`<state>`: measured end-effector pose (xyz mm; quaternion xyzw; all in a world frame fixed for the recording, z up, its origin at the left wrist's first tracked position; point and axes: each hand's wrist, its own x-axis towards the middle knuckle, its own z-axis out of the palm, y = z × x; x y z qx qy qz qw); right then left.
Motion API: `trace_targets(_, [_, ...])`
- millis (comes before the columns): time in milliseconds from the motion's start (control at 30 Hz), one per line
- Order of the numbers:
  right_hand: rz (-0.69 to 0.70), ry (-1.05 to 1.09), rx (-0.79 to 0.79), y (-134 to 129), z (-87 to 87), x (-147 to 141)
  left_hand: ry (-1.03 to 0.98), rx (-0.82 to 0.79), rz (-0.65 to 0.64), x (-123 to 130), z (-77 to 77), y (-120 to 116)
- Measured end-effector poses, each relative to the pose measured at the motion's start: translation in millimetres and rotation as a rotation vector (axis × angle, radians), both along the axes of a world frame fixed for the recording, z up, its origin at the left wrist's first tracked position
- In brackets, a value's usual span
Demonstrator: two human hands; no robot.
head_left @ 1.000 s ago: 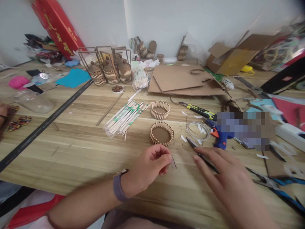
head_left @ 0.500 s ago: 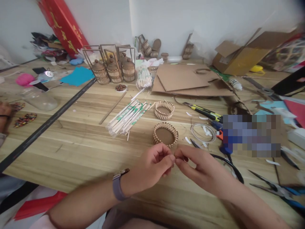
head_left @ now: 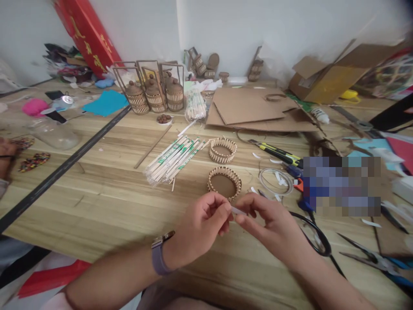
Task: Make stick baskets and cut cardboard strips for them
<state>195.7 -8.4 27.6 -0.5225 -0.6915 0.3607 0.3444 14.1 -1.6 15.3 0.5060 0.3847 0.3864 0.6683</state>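
Note:
My left hand [head_left: 208, 221], with a watch on its wrist, pinches one end of a small whitish strip [head_left: 238, 211]. The thumb and fingers of my right hand [head_left: 263, 219] are parted around the strip's other end; whether they touch it is hard to tell. Just beyond my hands lies a round stick-walled basket [head_left: 224, 183] with a brown base. Behind it stands a second stick-walled ring [head_left: 222, 150]. Wrapped sticks [head_left: 176, 159] lie in a pile to the left.
Yellow-black cutters [head_left: 279, 153], a coil of cord [head_left: 275, 181] and open pliers [head_left: 371, 256] are at the right. Cardboard sheets [head_left: 248, 105] and finished lidded baskets [head_left: 155, 97] stand farther back. Another person's hand [head_left: 7, 153] is at the left edge.
My right fingers have spread apart and shifted slightly from my left hand. The whitish strip now shows between my hands.

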Motion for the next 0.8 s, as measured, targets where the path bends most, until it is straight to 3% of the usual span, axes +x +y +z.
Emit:
trace_targets(200, [0.042, 0.167, -0.137, -2.0, 1.4, -6.7, 0.011, -0.033, -0.031, 2.3, 2.1, -0.7])
trace_targets(367, [0.029, 0.229, -0.222, -2.6, 7.1, -4.5, 0.002, -0.072, 0.052, 1.0, 5.3, 4.4])
trace_targets(533, [0.077, 0.176, -0.152, -3.9, 4.2, -4.5, 0.004, -0.086, -0.108, -1.8, 5.5, 4.5])
trace_targets(800, [0.029, 0.116, -0.1, -4.9, -5.5, -3.1, 0.106, -0.043, -0.112, -3.0, 3.4, 3.3])
